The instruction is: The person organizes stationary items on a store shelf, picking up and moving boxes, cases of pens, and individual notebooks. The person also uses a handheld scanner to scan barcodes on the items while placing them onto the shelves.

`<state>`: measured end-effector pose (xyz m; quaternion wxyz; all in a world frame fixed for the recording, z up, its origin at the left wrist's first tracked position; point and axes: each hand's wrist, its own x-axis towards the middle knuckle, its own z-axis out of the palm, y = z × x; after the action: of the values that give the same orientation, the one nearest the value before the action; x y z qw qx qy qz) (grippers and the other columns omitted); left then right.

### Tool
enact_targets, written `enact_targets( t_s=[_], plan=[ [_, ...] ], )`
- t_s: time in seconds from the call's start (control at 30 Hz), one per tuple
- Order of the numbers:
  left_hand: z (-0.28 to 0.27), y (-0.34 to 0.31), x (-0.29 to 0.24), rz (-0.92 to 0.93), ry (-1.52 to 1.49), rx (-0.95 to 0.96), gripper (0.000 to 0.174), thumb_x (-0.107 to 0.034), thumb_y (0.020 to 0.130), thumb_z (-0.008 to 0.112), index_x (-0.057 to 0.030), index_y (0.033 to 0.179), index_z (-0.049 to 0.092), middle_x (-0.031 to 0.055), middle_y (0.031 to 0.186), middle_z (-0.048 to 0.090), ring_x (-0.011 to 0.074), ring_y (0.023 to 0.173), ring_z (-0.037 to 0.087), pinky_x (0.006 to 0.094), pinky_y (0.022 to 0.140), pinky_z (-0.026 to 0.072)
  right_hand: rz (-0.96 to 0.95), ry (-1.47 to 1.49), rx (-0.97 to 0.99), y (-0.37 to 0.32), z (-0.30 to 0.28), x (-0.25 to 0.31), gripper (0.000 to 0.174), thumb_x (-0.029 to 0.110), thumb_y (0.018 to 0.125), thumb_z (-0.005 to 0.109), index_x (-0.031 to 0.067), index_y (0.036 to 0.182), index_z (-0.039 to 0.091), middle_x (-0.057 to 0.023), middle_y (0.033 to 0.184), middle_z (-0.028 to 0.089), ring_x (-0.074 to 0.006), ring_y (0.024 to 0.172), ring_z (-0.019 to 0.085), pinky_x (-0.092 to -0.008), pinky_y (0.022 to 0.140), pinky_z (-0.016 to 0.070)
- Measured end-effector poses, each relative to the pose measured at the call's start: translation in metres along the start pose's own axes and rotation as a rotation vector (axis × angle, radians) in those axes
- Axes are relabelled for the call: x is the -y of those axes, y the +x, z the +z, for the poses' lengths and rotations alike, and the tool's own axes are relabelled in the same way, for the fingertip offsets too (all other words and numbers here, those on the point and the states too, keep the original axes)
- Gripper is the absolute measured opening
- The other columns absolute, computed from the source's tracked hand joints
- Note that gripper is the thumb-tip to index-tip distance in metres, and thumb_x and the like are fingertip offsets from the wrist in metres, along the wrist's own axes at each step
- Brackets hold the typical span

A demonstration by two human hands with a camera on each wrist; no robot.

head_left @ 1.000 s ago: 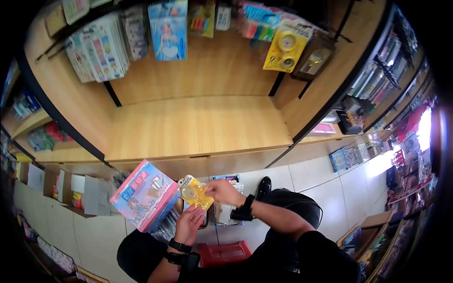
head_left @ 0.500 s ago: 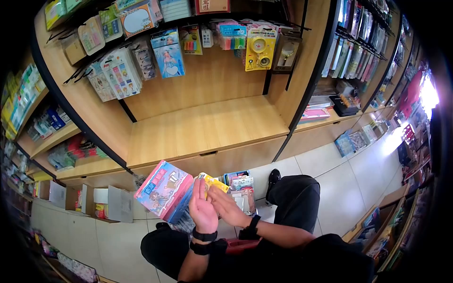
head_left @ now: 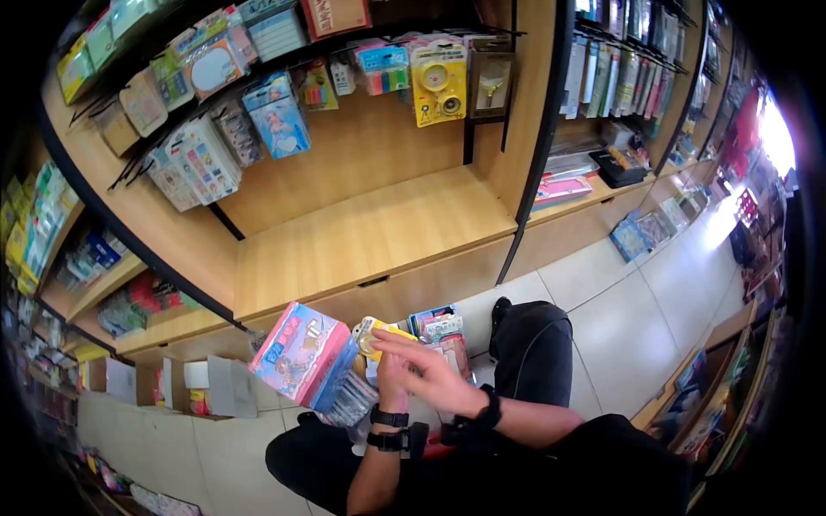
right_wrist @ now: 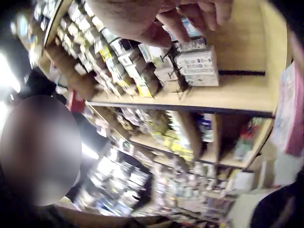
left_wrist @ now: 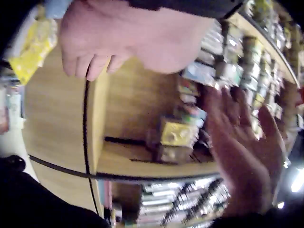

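In the head view, my right hand has straight, slightly spread fingers and crosses over my left hand, hiding most of it. The left wrist view shows the left hand with loosely bent fingers and nothing between them. The right hand faces it there, fingers apart. Just beyond the fingertips lies a yellow carded magnifying glass pack, partly hidden by the right hand. To its left a pink and blue printed box stands tilted, with clear-wrapped packs beside it.
A wooden shelf board lies ahead, below hooks of hanging packs. Small packs sit on the floor by the shelf base. Open cartons stand at left. My bent knee is at right.
Both hands held the yellow pack a second ago. They let go of it, came together palm to palm, and now the right hand crosses over the left. The head view has shifted.
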<state>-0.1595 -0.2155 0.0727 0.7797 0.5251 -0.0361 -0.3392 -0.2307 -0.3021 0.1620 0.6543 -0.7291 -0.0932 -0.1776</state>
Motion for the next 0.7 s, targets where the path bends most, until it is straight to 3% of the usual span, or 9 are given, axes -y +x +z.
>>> enact_targets(
  t_s=[0.1, 0.2, 0.33, 0.4, 0.47, 0.5, 0.53, 0.6, 0.7],
  plan=[
    [0.024, -0.022, -0.035, 0.051, -0.669, 0.211, 0.049, -0.040, 0.090, 0.037, -0.0014, 0.121, 0.043, 0.0139, 0.119, 0.048, 0.0262, 0.114, 0.044, 0.0368, 0.100, 0.0316, -0.100, -0.543, -0.020, -0.012, 0.017, -0.041, 0.046, 0.013, 0.086, 0.052, 0.0087, 0.131, 0.043, -0.0148, 0.139, 0.036, -0.0319, 0.128, 0.033, -0.0392, 0.106, 0.0228],
    [0.019, -0.047, -0.071, 0.423, -0.611, 0.119, 0.061, -0.047, 0.092, 0.031, -0.0055, 0.136, 0.030, 0.0173, 0.137, 0.036, 0.0315, 0.125, 0.036, 0.0435, 0.105, 0.0242, -0.168, -0.822, -0.038, -0.007, 0.012, -0.061, 0.053, 0.014, 0.082, 0.057, 0.0085, 0.132, 0.040, -0.0183, 0.137, 0.036, -0.0389, 0.125, 0.035, -0.0383, 0.102, 0.0291],
    [0.017, -0.057, -0.075, 0.582, -0.388, 0.176, 0.055, -0.038, 0.092, 0.036, -0.0027, 0.134, 0.033, 0.0188, 0.132, 0.041, 0.0318, 0.124, 0.038, 0.0445, 0.104, 0.0266, 0.537, -0.084, -0.043, -0.005, 0.000, -0.073, 0.036, 0.015, 0.085, 0.056, -0.0007, 0.117, 0.052, -0.0191, 0.119, 0.054, -0.0274, 0.113, 0.050, -0.0302, 0.093, 0.0398],
    [0.000, -0.058, -0.070, 0.617, -0.165, 0.191, 0.051, -0.032, 0.092, 0.041, -0.0030, 0.133, 0.035, 0.0189, 0.131, 0.043, 0.0314, 0.121, 0.041, 0.0438, 0.101, 0.0328, 0.481, 0.305, -0.057, -0.005, -0.013, -0.070, 0.028, 0.012, 0.086, 0.057, -0.0033, 0.110, 0.056, -0.0138, 0.108, 0.061, -0.0162, 0.104, 0.057, -0.0272, 0.087, 0.0439],
    [-0.012, -0.058, -0.066, 0.439, -0.033, 0.017, 0.045, -0.017, 0.091, 0.047, -0.0001, 0.131, 0.036, 0.0196, 0.132, 0.041, 0.0311, 0.118, 0.046, 0.0362, 0.092, 0.0440, 0.282, 0.175, -0.145, -0.006, -0.062, -0.037, 0.027, 0.007, 0.084, 0.060, -0.0039, 0.108, 0.057, -0.0096, 0.099, 0.065, -0.0130, 0.090, 0.061, -0.0255, 0.078, 0.0488],
    [0.006, -0.060, -0.070, 0.476, -0.174, -0.133, 0.031, -0.007, 0.089, 0.050, 0.0004, 0.119, 0.049, 0.0167, 0.106, 0.059, 0.0208, 0.087, 0.062, 0.0246, 0.063, 0.0515, 0.263, 0.101, -0.153, -0.006, -0.066, -0.030, 0.027, 0.009, 0.084, 0.060, -0.0036, 0.107, 0.058, -0.0084, 0.093, 0.066, -0.0114, 0.084, 0.062, -0.0243, 0.074, 0.0497],
    [-0.015, -0.057, -0.066, 0.474, -0.173, -0.130, 0.031, -0.007, 0.089, 0.050, 0.0004, 0.119, 0.049, 0.0167, 0.106, 0.059, 0.0208, 0.087, 0.062, 0.0246, 0.063, 0.0515, 0.404, -0.141, -0.172, -0.006, -0.093, 0.009, 0.024, 0.011, 0.084, 0.060, -0.0021, 0.103, 0.060, -0.0065, 0.087, 0.067, -0.0087, 0.071, 0.061, -0.0210, 0.061, 0.0495],
    [-0.082, -0.054, -0.052, 0.303, 0.039, -0.133, 0.016, -0.017, 0.092, 0.049, -0.0047, 0.088, 0.058, 0.0047, 0.060, 0.056, 0.0113, 0.044, 0.051, 0.0229, 0.038, 0.0383, 0.438, -0.009, -0.423, -0.016, -0.137, 0.050, 0.017, 0.011, 0.083, 0.061, -0.0002, 0.095, 0.063, -0.0033, 0.078, 0.066, -0.0061, 0.047, 0.053, -0.0179, 0.040, 0.0381],
    [-0.099, -0.060, -0.055, 0.302, -0.281, -0.276, 0.041, -0.032, 0.095, 0.042, -0.0124, 0.060, 0.045, -0.0038, 0.037, 0.028, 0.0085, 0.027, 0.022, 0.0247, 0.029, 0.0189, 0.262, -0.415, -0.730, -0.042, -0.203, 0.072, 0.027, 0.019, 0.084, 0.061, 0.0002, 0.065, 0.064, 0.0003, 0.048, 0.052, -0.0045, 0.038, 0.044, -0.0190, 0.036, 0.0309]
  ],
)
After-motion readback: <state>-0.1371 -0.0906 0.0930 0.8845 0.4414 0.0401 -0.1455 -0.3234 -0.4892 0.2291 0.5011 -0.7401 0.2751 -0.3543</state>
